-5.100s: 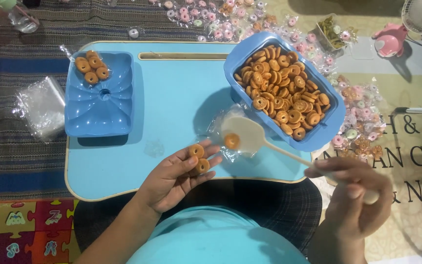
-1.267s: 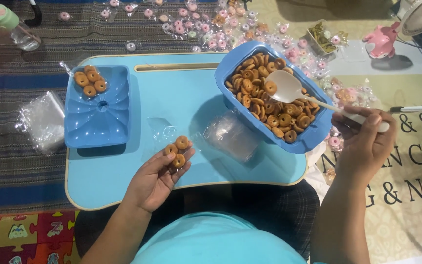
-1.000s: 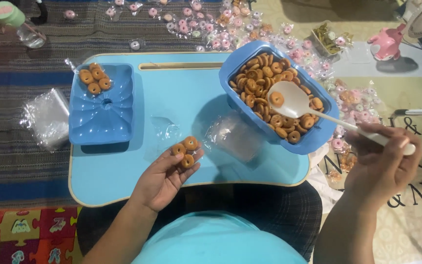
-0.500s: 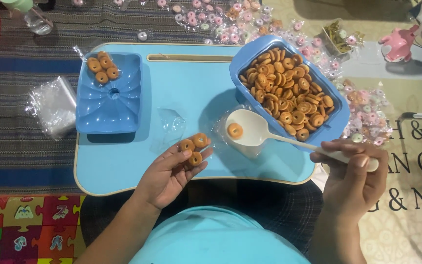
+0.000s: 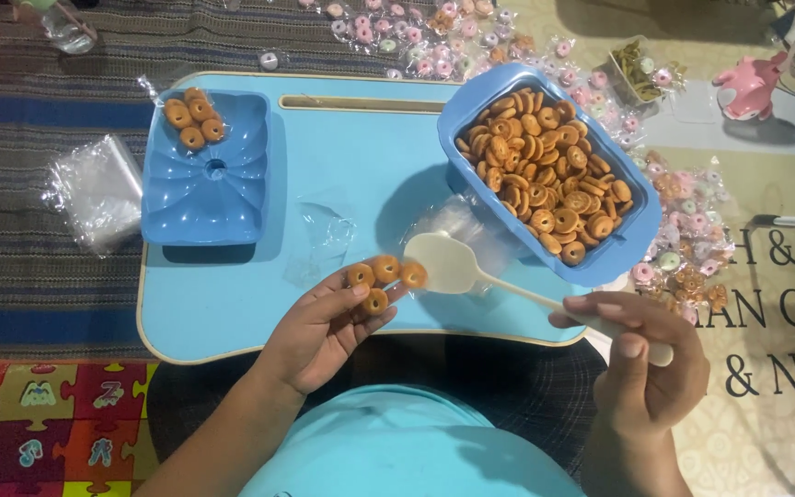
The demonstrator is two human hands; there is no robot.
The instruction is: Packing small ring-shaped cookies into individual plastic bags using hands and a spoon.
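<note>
My left hand [image 5: 324,322] is palm up over the front of the light blue lap table [image 5: 361,175], holding several small ring-shaped biscuits [image 5: 385,273] on its fingertips. My right hand [image 5: 641,368] grips the handle of a cream plastic spoon [image 5: 457,265], whose empty bowl sits right beside the biscuits in my left hand. A blue tub [image 5: 641,253] full of the same ring biscuits [image 5: 545,175] stands at the table's right. A blue moulded tray [image 5: 209,198] at the left holds a few biscuits [image 5: 193,118] in its far corner.
Clear plastic wrappers [image 5: 324,235] lie on the table, and a stack of clear bags [image 5: 94,189] rests on the striped mat at the left. Many wrapped pink and orange sweets [image 5: 683,248] are scattered behind and to the right. A pink toy [image 5: 752,87] stands far right.
The spoon carried one biscuit from the tub towards my left hand. That biscuit now lies with the others on my left fingers, and the spoon's bowl is empty.
</note>
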